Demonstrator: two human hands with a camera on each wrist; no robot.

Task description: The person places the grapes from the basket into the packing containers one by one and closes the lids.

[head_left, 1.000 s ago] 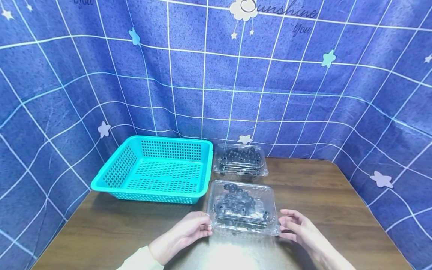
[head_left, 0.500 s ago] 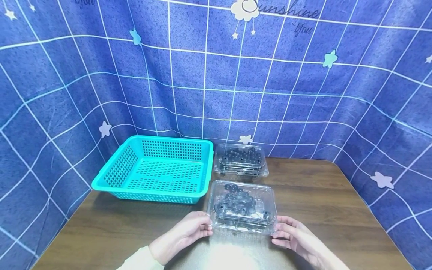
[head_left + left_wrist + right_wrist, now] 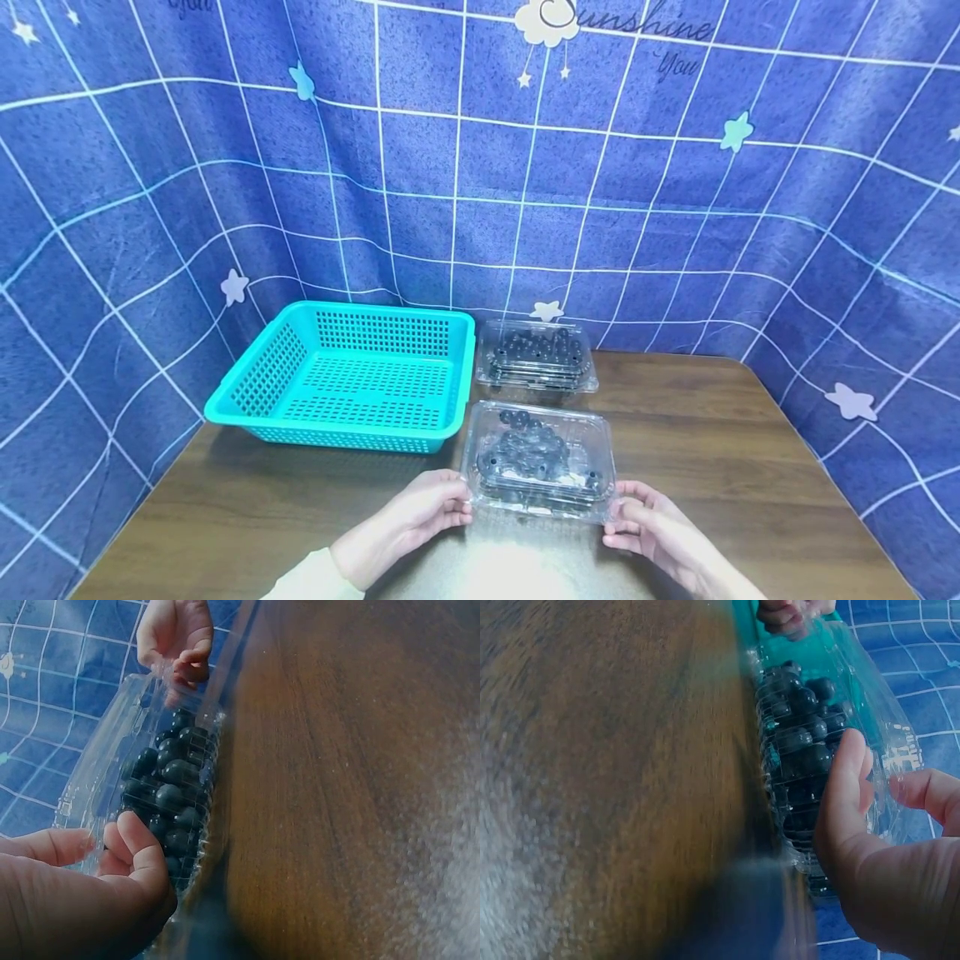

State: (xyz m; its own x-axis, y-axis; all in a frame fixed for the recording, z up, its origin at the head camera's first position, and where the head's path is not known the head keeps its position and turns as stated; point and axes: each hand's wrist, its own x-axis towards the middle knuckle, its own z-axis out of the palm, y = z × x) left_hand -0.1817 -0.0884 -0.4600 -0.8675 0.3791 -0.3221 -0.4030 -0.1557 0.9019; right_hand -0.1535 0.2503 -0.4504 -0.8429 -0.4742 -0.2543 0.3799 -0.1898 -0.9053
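Note:
A clear plastic clamshell box of dark round fruit sits on the table in front of me, its lid down over the fruit. At its near left corner my left hand pinches the rim between thumb and fingers. My right hand grips the near right corner in the same way. In the left wrist view, the left thumb and fingers lie at the seam between lid and base. The right wrist view has the right thumb against the box's front side. Whether the seam is parted cannot be told.
A turquoise perforated plastic basket stands to the left, with nothing in it. Behind the held box is a second clear box with similar dark fruit. Blue gridded cloth hangs round the back and sides of the wooden table.
My right hand has moved slightly left and onto the box's right corner, taking hold of it. The left hand and the box have stayed in place.

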